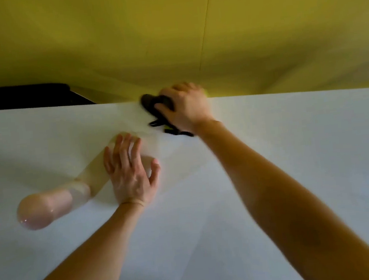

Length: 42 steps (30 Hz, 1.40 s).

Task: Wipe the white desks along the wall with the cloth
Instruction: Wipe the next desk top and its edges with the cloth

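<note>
Yellow wall (pixel 169 29) behind white desk (pixel 291 152); right hand (pixel 189 108) clamps dark cloth (pixel 153 102); left hand (pixel 130 173) flat, fingers apart.

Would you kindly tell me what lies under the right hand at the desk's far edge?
A dark cloth, bunched, which the right hand grips against the white desk. The palm covers much of the cloth and the desk beneath it.

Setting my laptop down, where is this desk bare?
Bare: the desk to the right of the right hand, and the near strip between the forearms. Crowded: far edge where that hand grips the cloth; left hand and a pinkish object mid-left.
</note>
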Each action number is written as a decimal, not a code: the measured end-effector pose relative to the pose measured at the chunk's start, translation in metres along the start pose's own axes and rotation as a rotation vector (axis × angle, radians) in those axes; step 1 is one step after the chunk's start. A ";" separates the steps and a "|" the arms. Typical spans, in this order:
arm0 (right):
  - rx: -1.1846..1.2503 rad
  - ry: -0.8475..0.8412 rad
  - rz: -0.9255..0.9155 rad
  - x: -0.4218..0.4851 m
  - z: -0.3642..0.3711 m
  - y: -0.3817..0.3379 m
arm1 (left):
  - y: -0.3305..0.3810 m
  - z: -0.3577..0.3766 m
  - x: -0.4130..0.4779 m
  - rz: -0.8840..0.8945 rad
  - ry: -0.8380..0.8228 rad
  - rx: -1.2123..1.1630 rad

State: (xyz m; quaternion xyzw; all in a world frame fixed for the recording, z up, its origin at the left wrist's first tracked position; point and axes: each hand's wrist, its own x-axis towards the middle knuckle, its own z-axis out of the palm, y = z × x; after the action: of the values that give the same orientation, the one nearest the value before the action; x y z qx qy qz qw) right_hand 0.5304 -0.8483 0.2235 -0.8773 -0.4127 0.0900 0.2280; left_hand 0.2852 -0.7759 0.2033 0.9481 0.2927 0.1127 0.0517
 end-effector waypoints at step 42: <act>-0.026 0.203 0.175 -0.048 -0.039 0.082 | -0.001 -0.001 0.002 0.018 -0.031 0.015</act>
State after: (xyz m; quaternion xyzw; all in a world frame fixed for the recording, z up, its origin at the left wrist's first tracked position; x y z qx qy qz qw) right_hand 0.5690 -0.9428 0.2171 -0.9174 -0.3103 0.0152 0.2485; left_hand 0.2860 -0.7733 0.2045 0.9527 0.2842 0.0963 0.0481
